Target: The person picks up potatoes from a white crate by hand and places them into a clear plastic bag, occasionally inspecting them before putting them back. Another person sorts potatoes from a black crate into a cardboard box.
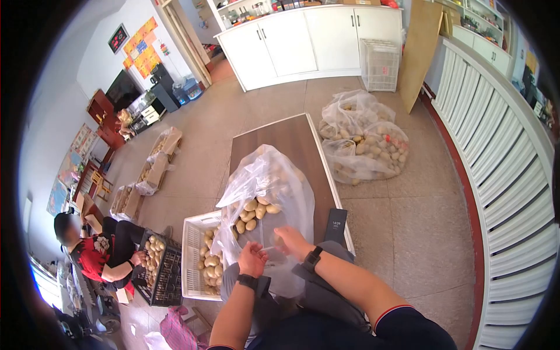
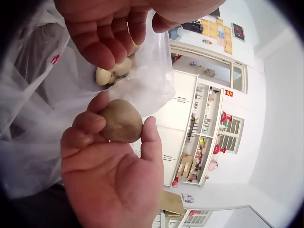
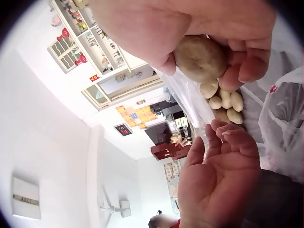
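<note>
Over the lap in the head view, my right hand (image 1: 291,244) is near the mouth of a clear plastic bag (image 1: 300,201) holding potatoes (image 1: 250,205). Both wrist views show the right hand (image 2: 114,175) (image 3: 213,21) pinching one brown potato (image 2: 122,121) (image 3: 201,58) between thumb and fingers. My left hand (image 1: 252,259) (image 2: 114,26) (image 3: 221,175) is just left of it, palm facing inward, fingers loosely bent and holding nothing. In the head view that potato is hidden. Other potatoes (image 2: 122,66) (image 3: 225,99) lie in the bag beyond the hands.
A white crate (image 1: 190,256) with potatoes stands left of the brown table (image 1: 251,140). A phone (image 1: 336,221) lies at the table's right edge. Filled bags (image 1: 373,154) rest on the floor at right. At left, a seated person (image 1: 96,256) reaches into a black crate (image 1: 170,280) of potatoes.
</note>
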The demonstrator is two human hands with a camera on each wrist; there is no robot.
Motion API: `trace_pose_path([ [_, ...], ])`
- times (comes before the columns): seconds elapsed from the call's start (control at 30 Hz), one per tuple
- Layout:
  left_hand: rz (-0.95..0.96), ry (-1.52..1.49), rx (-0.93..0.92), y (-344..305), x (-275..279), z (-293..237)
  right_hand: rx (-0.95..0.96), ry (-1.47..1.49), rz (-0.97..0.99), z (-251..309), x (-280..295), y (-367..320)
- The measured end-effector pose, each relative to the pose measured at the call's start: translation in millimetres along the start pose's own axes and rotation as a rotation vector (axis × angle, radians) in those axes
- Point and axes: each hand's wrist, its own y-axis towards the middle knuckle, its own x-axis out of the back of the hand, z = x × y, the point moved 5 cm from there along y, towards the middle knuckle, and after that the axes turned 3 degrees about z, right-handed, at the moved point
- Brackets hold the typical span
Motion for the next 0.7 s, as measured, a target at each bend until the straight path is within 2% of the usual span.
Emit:
trace_pose_path([
  [0.1,-0.005,0.012,0.024,3.3,4.1,2.3,0.026,0.002,-0.04,-2.5,2.2,2.9],
  [0.37,0.051,0.011,0.087,12.1,17.2,15.0,0.022,0.0,0.058,-4.3,3.8,1.8],
  [0.47,0.075,0.011,0.103,14.9,25.3,17.9,-0.009,0.001,-0.024,-8.8,4.4,3.8],
  [0.7,0.108,-0.05,0.153,10.6,33.6,23.3,-0.003,-0.057,-0.051,-11.3,1.1,7.5],
])
